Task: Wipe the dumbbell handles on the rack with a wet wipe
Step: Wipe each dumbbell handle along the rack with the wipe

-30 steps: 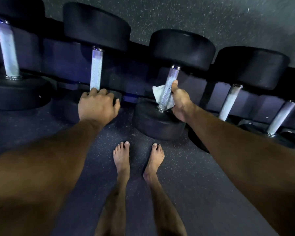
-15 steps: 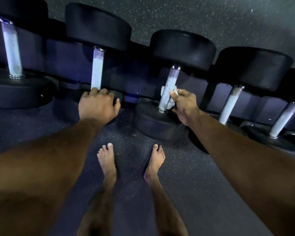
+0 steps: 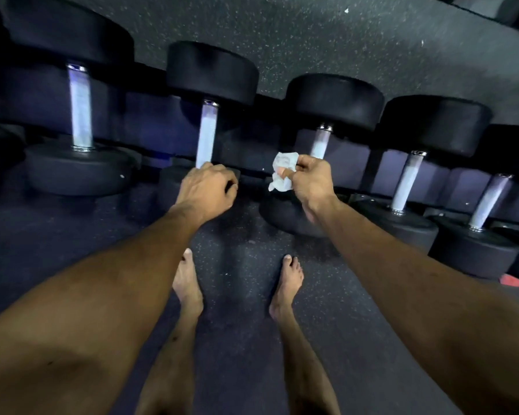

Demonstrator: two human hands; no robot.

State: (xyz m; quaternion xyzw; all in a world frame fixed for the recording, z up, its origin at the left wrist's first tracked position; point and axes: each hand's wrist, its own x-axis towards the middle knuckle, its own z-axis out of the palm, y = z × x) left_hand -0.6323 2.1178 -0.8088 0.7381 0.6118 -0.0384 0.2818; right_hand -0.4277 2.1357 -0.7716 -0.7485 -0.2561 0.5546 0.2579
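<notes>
Lifting clear of the middle handle (image 3: 318,145), the right hand (image 3: 310,182) pinches the crumpled wet wipe (image 3: 282,171). That handle looks finished, so another is probably next. Curled left hand (image 3: 208,191) still rests on its dumbbell (image 3: 206,121).
</notes>
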